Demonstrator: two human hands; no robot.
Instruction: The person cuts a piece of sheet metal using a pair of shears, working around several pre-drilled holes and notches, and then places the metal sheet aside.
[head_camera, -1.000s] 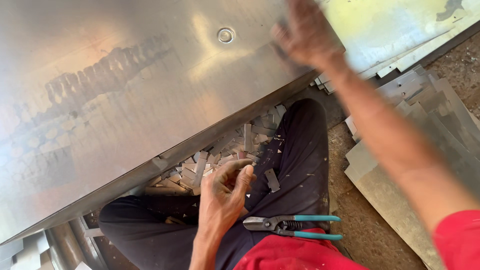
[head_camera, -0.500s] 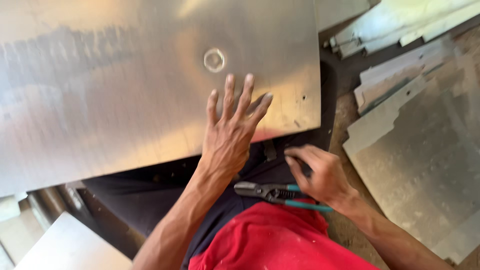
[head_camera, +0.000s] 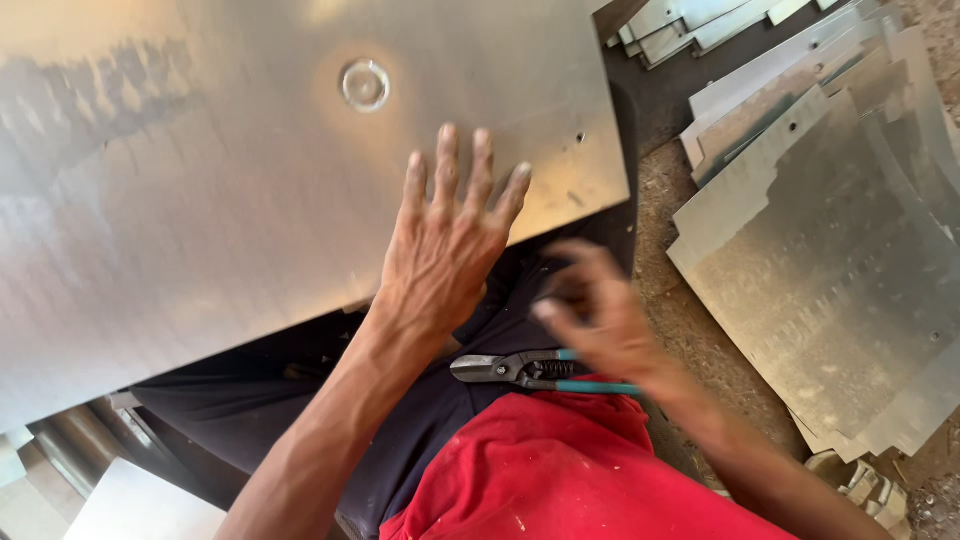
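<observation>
A large shiny metal sheet (head_camera: 200, 200) with a round pressed ring (head_camera: 365, 85) lies across my lap, its lower edge over my dark trousers (head_camera: 250, 400). My left hand (head_camera: 445, 250) rests flat on the sheet near that edge, fingers spread, holding nothing. Tin snips (head_camera: 500, 368) with teal handles lie on my lap against my red shirt (head_camera: 560, 470). My right hand (head_camera: 600, 320) is blurred, with curled fingers right over the snips' handles. Whether it grips them is unclear.
A stack of cut metal sheets (head_camera: 830, 260) lies on the dirt floor (head_camera: 690, 330) at the right. Folded metal strips (head_camera: 700, 25) lie at the top right. More metal pieces (head_camera: 140, 500) sit at the lower left.
The sheet has slid over my lap and covered the scrap pile. My left hand went from my lap onto the sheet. My right hand came down from the sheet to the snips.
</observation>
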